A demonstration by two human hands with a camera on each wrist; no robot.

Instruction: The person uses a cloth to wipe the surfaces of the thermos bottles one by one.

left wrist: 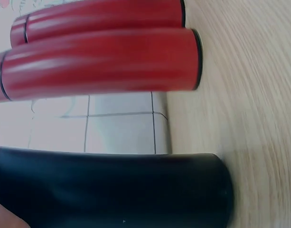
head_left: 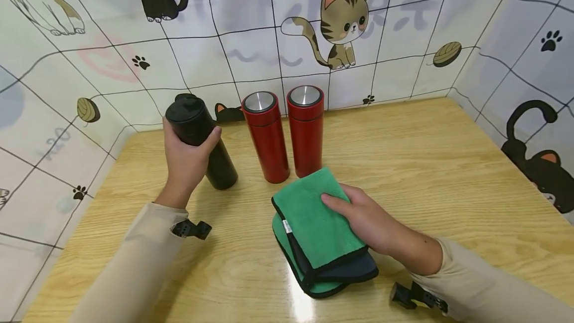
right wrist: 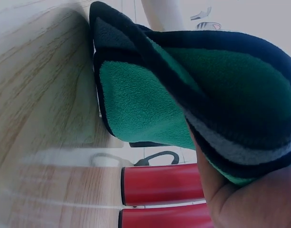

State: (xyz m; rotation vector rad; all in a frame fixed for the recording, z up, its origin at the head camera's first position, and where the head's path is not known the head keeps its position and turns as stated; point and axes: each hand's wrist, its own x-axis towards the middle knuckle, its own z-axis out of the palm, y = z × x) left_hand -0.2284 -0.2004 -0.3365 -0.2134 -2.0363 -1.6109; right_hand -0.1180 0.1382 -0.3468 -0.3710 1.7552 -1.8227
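Note:
My left hand (head_left: pixel 185 158) grips a black bottle (head_left: pixel 221 163) near its lid, thumb on the right side. The bottle's base is close over the wooden table in the left wrist view. With my right hand (head_left: pixel 365 218) I hold a folded green cloth (head_left: pixel 309 213) with dark edging, thumb on top and the other fingers hidden beneath. Its lower folds hang toward the table's near side. Between the hands, farther back, two red bottles (head_left: pixel 269 143) with black-rimmed, silver-topped lids stand upright side by side; the right red bottle (head_left: pixel 307 133) is just behind the cloth's upper corner.
The wooden table (head_left: pixel 417 163) meets a wall sheet (head_left: pixel 251 9) with printed cats and grid lines at the back and sides. Small black devices (head_left: pixel 193 228) are strapped on both wrists, over light sleeves (head_left: pixel 134 258).

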